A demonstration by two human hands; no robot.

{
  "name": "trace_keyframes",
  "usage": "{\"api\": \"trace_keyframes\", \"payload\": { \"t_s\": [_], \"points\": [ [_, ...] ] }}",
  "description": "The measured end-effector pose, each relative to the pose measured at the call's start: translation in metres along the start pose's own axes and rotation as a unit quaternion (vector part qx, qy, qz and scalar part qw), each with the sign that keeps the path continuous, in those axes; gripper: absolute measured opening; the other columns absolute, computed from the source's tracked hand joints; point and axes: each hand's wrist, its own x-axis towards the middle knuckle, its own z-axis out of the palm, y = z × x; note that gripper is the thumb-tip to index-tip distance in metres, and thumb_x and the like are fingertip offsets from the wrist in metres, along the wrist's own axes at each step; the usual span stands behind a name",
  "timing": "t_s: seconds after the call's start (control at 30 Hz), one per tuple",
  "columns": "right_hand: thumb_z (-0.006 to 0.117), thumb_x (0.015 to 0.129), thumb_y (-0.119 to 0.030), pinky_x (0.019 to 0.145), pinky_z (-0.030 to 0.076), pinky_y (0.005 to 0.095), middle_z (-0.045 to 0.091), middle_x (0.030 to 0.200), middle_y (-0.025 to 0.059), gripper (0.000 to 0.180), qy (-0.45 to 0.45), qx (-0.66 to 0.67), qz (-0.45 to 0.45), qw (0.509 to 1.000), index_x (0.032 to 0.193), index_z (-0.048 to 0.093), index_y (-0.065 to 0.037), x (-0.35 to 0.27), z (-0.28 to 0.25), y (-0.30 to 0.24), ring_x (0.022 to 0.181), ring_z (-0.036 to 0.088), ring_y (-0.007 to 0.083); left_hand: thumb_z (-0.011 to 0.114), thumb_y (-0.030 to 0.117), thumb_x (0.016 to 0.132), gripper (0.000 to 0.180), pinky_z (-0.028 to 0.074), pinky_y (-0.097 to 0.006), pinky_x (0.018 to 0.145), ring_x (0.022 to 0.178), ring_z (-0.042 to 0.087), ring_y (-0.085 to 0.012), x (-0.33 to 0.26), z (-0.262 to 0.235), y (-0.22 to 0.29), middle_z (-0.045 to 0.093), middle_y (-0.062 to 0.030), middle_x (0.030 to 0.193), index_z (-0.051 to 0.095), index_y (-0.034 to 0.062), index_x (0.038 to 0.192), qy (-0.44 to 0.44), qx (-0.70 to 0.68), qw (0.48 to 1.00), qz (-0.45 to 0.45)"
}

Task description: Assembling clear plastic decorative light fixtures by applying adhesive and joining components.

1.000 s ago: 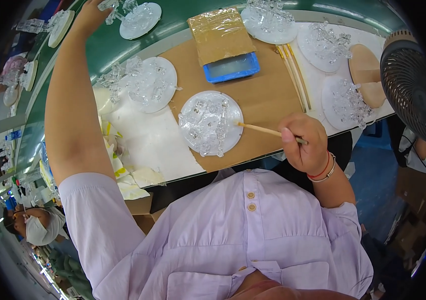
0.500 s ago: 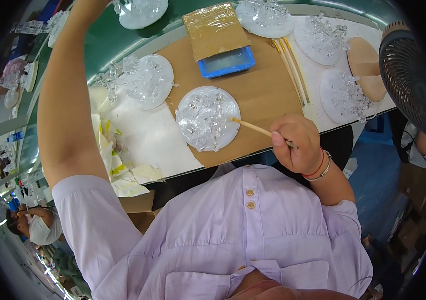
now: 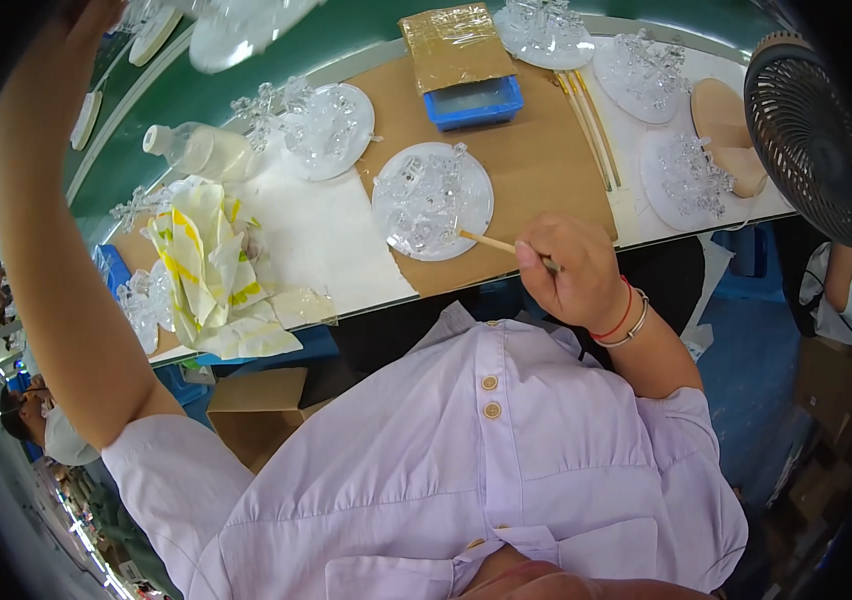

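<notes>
My right hand [image 3: 568,268] is closed round a thin wooden brush [image 3: 491,242]. The brush's tip touches or nearly touches the near right edge of a round white disc [image 3: 482,200] covered with clear plastic pieces, lying on brown cardboard [image 3: 536,165]. At the top left, my left hand [image 3: 91,12] reaches far out, its fingers mostly cut off by the picture's edge. Beside it, a blurred white disc [image 3: 246,32] with clear pieces appears raised off the green surface and seems held by that hand.
A blue tray [image 3: 476,118] sits partly under a taped cardboard flap [image 3: 456,45]. Several spare brushes [image 3: 591,130] lie to its right. More discs [image 3: 346,130] surround the cardboard. At left are a clear bottle [image 3: 206,150] and crumpled yellow-white wrapping [image 3: 201,250]; a black fan [image 3: 811,140] stands at right.
My left hand has moved further left, and the disc beside it looks larger and shifted left. The view has shifted, showing the bottle. The brush tip is now nearer the disc's front edge.
</notes>
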Motion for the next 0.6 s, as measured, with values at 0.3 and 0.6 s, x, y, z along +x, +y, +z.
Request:
{"api": "trace_keyframes", "payload": {
  "t_s": [0.3,0.6],
  "points": [
    [0.059,0.087,0.003,0.055,0.045,0.032,0.059,0.076,0.0126,0.011,0.029,-0.025,0.014,0.999,0.089,0.048,0.0,0.001,0.008,-0.002,0.06,0.057,0.0258,0.064,0.009,0.091,0.011,0.048,-0.023,0.069,0.077,0.061,-0.0103,-0.137,-0.078,0.059,0.065,-0.0041,0.088,0.065,0.001,0.099,-0.139,0.051,0.97,-0.195],
    [0.06,0.086,0.003,0.056,0.046,0.0343,0.058,0.076,0.0141,0.012,0.039,-0.084,-0.025,0.995,0.088,0.049,-0.001,-0.007,0.018,-0.011,0.061,0.056,0.0291,0.073,0.008,0.08,0.014,0.049,-0.033,0.062,0.071,0.063,-0.0252,-0.21,-0.016,0.091,0.064,-0.0092,0.086,0.065,0.0042,0.091,-0.129,0.019,0.975,-0.178]
  ]
}}
